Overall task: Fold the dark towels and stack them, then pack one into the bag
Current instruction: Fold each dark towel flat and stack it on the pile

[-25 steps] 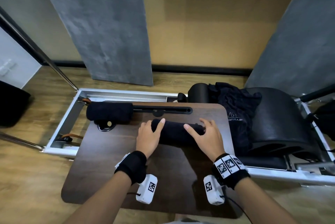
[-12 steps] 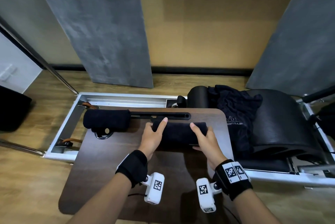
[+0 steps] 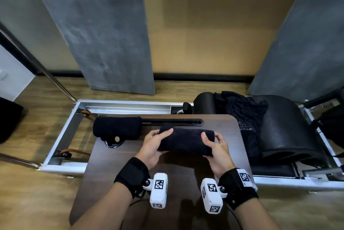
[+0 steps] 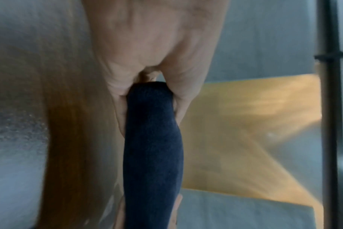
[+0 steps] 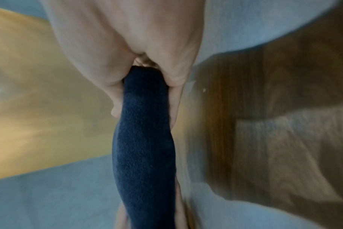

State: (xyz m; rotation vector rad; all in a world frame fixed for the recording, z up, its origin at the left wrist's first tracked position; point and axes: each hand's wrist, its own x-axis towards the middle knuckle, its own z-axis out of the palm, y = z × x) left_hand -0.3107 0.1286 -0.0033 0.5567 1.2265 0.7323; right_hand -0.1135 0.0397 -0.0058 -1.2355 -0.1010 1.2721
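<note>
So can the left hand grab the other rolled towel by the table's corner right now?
Probably not yet. The left hand and right hand both grip the folded towel. The other rolled towel lies close by, with nothing between.

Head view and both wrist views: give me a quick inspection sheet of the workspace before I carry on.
Surface: dark wood table, bare at the near edge.
Job's things: folded towel held at both ends; second folded towel at the table's far left corner; dark bag draped on the black padded barrel.
Clutter: nothing seen.
Grippers: left hand and right hand each grip a towel end.
Cables: thin cord under the left wrist camera.
Surroundings: metal frame, wood floor, grey panels.
</note>
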